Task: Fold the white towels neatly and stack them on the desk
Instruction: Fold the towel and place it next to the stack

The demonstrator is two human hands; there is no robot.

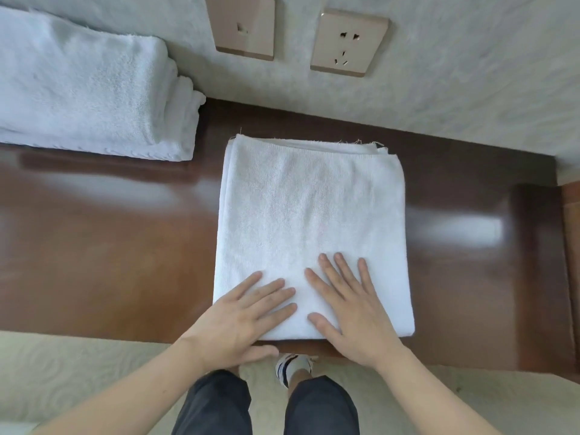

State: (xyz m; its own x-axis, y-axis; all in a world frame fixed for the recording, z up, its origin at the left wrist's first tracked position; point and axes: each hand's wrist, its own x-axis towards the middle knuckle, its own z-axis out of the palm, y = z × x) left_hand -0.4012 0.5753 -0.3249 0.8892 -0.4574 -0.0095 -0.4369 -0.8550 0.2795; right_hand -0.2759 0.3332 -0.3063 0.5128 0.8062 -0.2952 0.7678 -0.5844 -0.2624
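- Stack of folded white towels [84, 89] is sitting far left on the desk [110, 240], back against the wall [455, 73], well apart from the hands.
- Desk is showing glossy dark brown wood, running left to right across the view; glare patches are lying on both sides of the centre towel.
- Left hand [241, 321] is lying flat, fingers straight and spread, pressing the near-left corner of the folded white towel [310, 215]; thumb is hanging off the near desk edge, gripping nothing.
- Folded towel is lying at desk centre, squared up, near edge almost flush with the desk's near edge, far edge showing layered hems and loose threads.
- Right hand [351, 312] is also lying flat and spread wide, palm down on the towel's near-centre part, just beside the left hand, holding nothing.
- Two beige wall sockets [348, 42] are sitting on the wall beyond the towel.
- Person's dark trousers [320, 406] and one striped shoe [292, 367] are showing below the desk edge, over pale carpet [62, 372].
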